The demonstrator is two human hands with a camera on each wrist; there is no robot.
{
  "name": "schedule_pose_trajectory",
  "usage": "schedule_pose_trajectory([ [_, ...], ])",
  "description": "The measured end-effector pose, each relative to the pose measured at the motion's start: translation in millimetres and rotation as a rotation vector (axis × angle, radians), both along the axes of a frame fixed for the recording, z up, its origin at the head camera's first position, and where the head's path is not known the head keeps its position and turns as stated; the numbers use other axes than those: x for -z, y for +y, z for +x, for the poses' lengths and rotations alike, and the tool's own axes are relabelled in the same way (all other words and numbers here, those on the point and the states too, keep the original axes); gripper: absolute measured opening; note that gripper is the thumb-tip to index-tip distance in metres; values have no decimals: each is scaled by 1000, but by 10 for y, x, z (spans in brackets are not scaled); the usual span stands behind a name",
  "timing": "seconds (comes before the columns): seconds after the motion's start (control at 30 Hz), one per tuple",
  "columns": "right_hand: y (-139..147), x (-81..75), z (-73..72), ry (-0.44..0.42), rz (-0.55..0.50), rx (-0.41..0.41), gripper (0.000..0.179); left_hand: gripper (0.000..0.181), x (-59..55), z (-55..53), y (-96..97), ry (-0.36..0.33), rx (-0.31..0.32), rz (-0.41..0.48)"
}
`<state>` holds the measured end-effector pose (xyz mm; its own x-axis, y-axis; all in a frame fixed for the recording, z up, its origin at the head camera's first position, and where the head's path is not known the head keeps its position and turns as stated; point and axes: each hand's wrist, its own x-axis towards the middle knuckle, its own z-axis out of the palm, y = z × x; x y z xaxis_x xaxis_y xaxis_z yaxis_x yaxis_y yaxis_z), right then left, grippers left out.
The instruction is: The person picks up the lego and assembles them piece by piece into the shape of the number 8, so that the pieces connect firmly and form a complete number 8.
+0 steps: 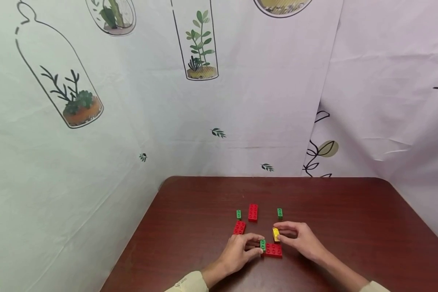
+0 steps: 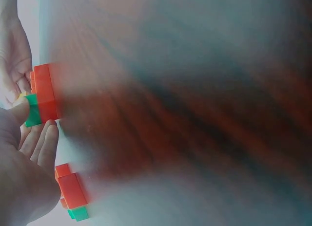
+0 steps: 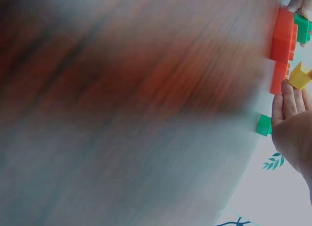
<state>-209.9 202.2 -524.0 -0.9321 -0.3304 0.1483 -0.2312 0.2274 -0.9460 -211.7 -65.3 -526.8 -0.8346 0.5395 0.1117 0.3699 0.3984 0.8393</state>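
Between thumb and fingers, my left hand [image 1: 238, 252] pinches a small green brick [image 1: 263, 245] at the left end of a red brick [image 1: 274, 250]. In the left wrist view the green brick [image 2: 33, 110] sits right against that red brick [image 2: 46, 92]; whether they are joined I cannot tell. My right hand [image 1: 303, 240] pinches a yellow brick [image 1: 275, 234] just behind the red one. In the right wrist view the yellow brick [image 3: 299, 76] is tilted and apart from the red brick [image 3: 282, 37].
Behind my left hand lies another red brick [image 1: 239, 227]. Farther back are a green brick [image 1: 239, 214], a longer red brick [image 1: 253, 212] and a second green brick [image 1: 279, 213]. The brown table [image 1: 193, 202] meets printed white cloth [image 1: 241, 109] at its far edge.
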Motion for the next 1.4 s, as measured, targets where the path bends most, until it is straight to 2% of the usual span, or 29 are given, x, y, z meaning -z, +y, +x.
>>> schedule_pose_trajectory([
  [0.27, 28, -39, 82, -26, -1, 28, 42, 28, -6, 6, -6, 19, 9, 5],
  [0.47, 43, -35, 119, -52, -3, 18, 42, 28, 0, 5, 1, 19, 5, 3],
  [0.87, 54, 17, 198, -51, -10, -19, 43, 28, 1, 1, -2, -2, 6, 5],
  [1.2, 48, 28, 249, -58, -33, -29, 43, 28, 12, 9, -4, 33, 11, 6],
  [1.4, 34, 43, 267, -53, -29, -36, 42, 28, 11, 5, 3, 22, 0, 3],
])
